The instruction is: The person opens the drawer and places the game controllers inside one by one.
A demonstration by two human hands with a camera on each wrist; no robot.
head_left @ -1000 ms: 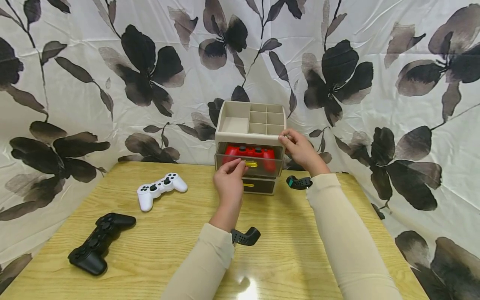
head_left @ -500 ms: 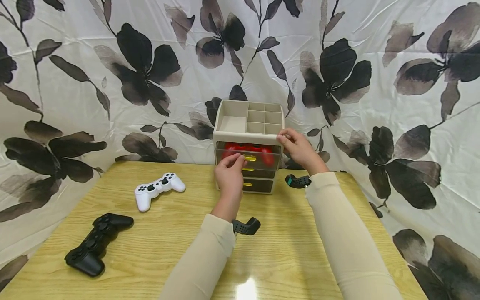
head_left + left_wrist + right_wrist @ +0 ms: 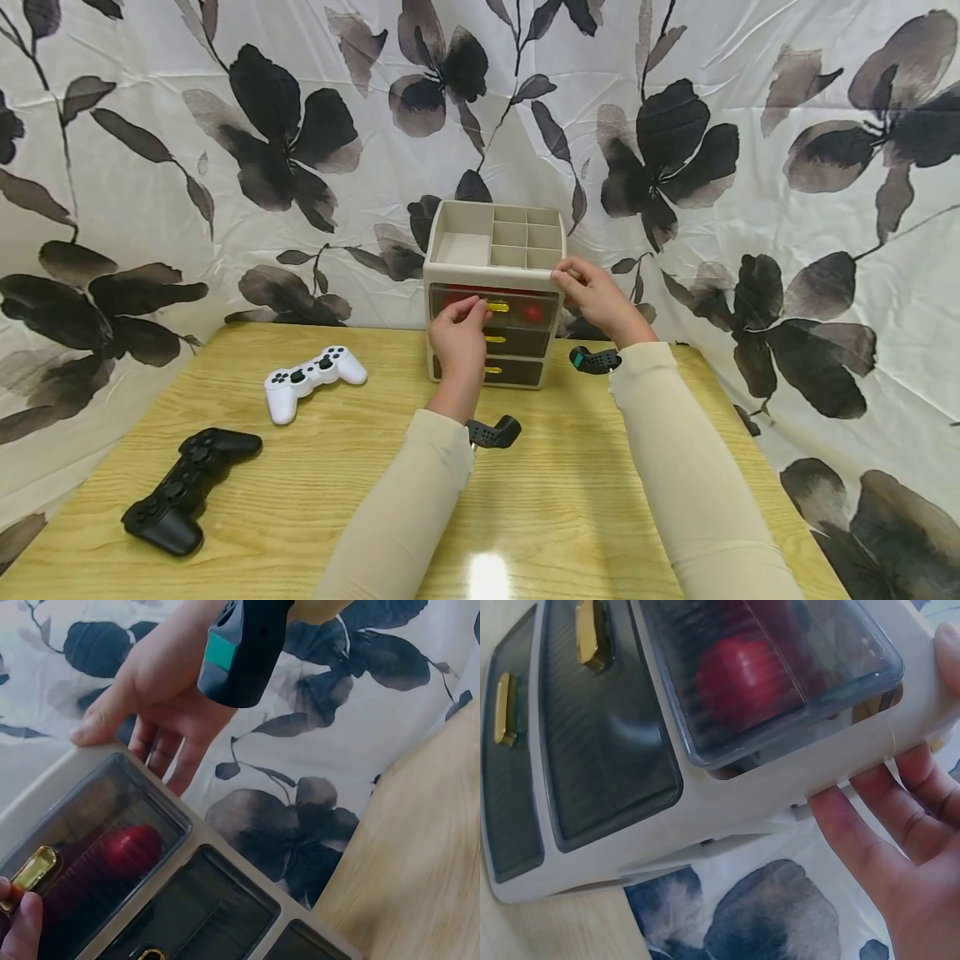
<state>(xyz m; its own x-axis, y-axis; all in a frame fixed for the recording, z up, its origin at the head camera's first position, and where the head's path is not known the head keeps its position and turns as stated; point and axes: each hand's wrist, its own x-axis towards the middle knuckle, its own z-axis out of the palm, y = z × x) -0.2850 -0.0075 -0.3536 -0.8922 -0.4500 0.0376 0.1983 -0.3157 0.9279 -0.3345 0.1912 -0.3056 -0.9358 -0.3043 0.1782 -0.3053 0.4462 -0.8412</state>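
A cream drawer organizer (image 3: 427,275) with dark see-through drawers stands upright at the back of the table. Its top drawer (image 3: 780,720) has a red game controller (image 3: 135,850) behind the front and sits nearly flush, its edge slightly proud in the right wrist view. My left hand (image 3: 459,342) pinches the gold handle (image 3: 497,307) of that drawer between thumb and finger. With thumb at the front and fingers round the side, my right hand (image 3: 596,300) holds the organizer's upper right corner. Most of the controller is hidden by the tinted front.
On the left of the wooden table (image 3: 315,500) lie a white game controller (image 3: 315,379) and, nearer, a black game controller (image 3: 187,492). Floral cloth (image 3: 525,167) hangs close behind the organizer. Its top has divided compartments (image 3: 525,237).
The top drawer has slid back into the organizer, pushed by my left hand, which moved away from me. The red controller has gone in with it. My right hand stays at the corner.
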